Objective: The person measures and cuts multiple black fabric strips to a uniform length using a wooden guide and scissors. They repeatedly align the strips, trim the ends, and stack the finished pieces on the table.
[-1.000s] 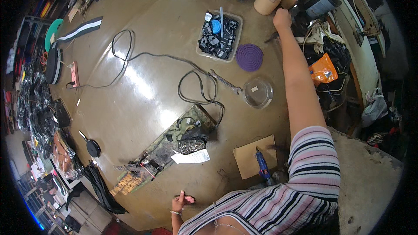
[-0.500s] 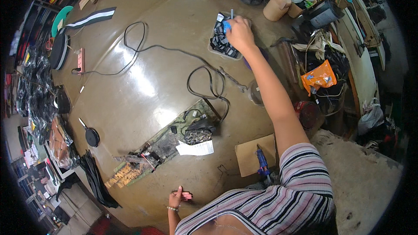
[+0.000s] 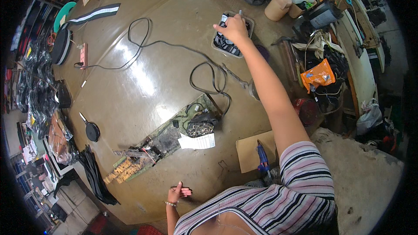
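My right hand (image 3: 234, 28) is over a clear plastic container (image 3: 234, 55) of small black pieces with pale markings (image 3: 225, 42) at the far side of the table. Its thumb sticks out to the left, apart from the fingers, which are partly hidden; I see nothing held. A thin pale stick (image 3: 240, 12) rises at the container's far edge. Near the front edge, my left hand (image 3: 179, 192) is open and empty, thumb up, with a beaded bracelet at the wrist. A blue glue gun (image 3: 262, 158) lies on a cardboard piece (image 3: 246, 155) by my right side.
Mid-table lies a stained board (image 3: 164, 142) carrying a black bundle (image 3: 201, 124) and white paper (image 3: 198, 142). A black cable (image 3: 174, 45) loops across to a pink power strip (image 3: 83, 55). A wrench (image 3: 235, 75) and an orange packet (image 3: 318, 75) are at right.
My right hand has shifted slightly, and its thumb now points out to the left. The blue item beside its fingers no longer shows. My left hand stays nearly still.
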{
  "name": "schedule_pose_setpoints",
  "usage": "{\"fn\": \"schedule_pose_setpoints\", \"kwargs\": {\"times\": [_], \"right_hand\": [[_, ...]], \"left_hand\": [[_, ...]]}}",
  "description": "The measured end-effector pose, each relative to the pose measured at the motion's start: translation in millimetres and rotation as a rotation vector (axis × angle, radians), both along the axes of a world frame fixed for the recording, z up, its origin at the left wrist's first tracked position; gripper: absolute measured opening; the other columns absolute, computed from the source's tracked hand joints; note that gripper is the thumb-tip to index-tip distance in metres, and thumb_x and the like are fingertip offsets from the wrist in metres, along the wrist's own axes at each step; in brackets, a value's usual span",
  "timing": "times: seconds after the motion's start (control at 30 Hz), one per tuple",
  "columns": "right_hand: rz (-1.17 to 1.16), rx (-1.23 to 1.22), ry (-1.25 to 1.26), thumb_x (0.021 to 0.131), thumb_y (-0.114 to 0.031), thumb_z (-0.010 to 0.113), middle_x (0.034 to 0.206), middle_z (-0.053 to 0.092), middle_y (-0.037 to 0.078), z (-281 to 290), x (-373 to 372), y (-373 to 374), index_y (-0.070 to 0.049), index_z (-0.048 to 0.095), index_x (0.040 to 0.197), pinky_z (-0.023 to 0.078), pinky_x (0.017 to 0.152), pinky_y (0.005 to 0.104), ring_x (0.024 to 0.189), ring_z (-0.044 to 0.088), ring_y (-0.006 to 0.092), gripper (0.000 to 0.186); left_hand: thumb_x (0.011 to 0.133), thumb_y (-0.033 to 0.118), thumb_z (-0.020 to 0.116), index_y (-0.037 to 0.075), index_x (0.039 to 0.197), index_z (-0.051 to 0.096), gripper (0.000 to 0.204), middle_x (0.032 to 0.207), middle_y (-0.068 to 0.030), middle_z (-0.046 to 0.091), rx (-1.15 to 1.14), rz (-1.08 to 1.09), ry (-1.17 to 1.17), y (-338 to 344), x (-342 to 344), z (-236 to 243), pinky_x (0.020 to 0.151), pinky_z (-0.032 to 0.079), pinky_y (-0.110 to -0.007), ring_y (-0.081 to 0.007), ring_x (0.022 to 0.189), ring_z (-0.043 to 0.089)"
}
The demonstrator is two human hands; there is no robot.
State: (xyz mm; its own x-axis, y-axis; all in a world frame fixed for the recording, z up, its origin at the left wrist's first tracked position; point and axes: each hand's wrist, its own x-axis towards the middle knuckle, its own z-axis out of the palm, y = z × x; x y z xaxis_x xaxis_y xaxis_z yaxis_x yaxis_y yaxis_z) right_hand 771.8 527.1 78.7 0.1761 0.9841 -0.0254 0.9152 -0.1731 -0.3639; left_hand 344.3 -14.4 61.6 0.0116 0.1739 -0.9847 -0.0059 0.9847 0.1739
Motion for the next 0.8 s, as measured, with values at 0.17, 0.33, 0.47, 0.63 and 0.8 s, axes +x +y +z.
{"fn": "schedule_pose_setpoints", "kwargs": {"times": [0.17, 0.33, 0.47, 0.63, 0.8], "right_hand": [[-0.157, 0.172, 0.465, 0.067, -0.029, 0.073, 0.07, 0.065, 0.013, -3, 17, 1, 0.0, 0.064, 0.077, 0.048, 0.06, 0.0371, 0.064, 0.062, 0.0261, 0.032], [-0.108, 0.148, 1.553, 0.086, -0.019, 0.058, 0.089, 0.063, 0.007, 23, 47, -23, -0.005, 0.054, 0.097, 0.049, 0.074, 0.032, 0.076, 0.058, 0.0157, 0.018], [-0.031, 0.273, 1.829, 0.086, -0.013, 0.052, 0.079, 0.057, 0.006, 42, 54, -35, -0.003, 0.051, 0.093, 0.05, 0.074, 0.0334, 0.07, 0.057, 0.0175, 0.013], [0.157, 0.093, 0.746, 0.07, -0.022, 0.072, 0.08, 0.064, 0.006, 20, 50, -39, -0.005, 0.062, 0.103, 0.047, 0.07, 0.0294, 0.072, 0.059, 0.0156, 0.038], [0.336, 0.036, 0.194, 0.071, -0.031, 0.073, 0.083, 0.062, 0.021, -12, 34, -45, -0.002, 0.06, 0.088, 0.046, 0.069, 0.0435, 0.08, 0.059, 0.0397, 0.036]], "left_hand": [[0.089, 0.051, 0.05, -0.008, 0.084, 0.064, 0.061, 0.079, -0.0184, 0.068, 0.031, 0.019, 0.041, -5, 3, 0, 0.061, 0.053, -0.029, -0.0248, 0.068, 0.068], [0.09, 0.05, 0.05, -0.008, 0.085, 0.064, 0.06, 0.08, -0.0185, 0.068, 0.011, 0.051, -0.041, -6, -2, -4, 0.062, 0.054, -0.029, -0.0246, 0.069, 0.068], [0.09, 0.05, 0.05, -0.009, 0.086, 0.064, 0.061, 0.081, -0.0189, 0.068, -0.007, 0.024, -0.066, -5, -7, -7, 0.063, 0.054, -0.029, -0.0251, 0.07, 0.068], [0.09, 0.049, 0.05, -0.009, 0.086, 0.064, 0.06, 0.081, -0.0187, 0.068, 0.023, 0.035, -0.05, -7, -5, -6, 0.063, 0.054, -0.029, -0.0252, 0.07, 0.068], [0.091, 0.048, 0.05, -0.008, 0.084, 0.065, 0.058, 0.081, -0.0182, 0.068, 0.07, 0.037, -0.036, -4, -1, 0, 0.06, 0.053, -0.028, -0.0247, 0.069, 0.068]]}}
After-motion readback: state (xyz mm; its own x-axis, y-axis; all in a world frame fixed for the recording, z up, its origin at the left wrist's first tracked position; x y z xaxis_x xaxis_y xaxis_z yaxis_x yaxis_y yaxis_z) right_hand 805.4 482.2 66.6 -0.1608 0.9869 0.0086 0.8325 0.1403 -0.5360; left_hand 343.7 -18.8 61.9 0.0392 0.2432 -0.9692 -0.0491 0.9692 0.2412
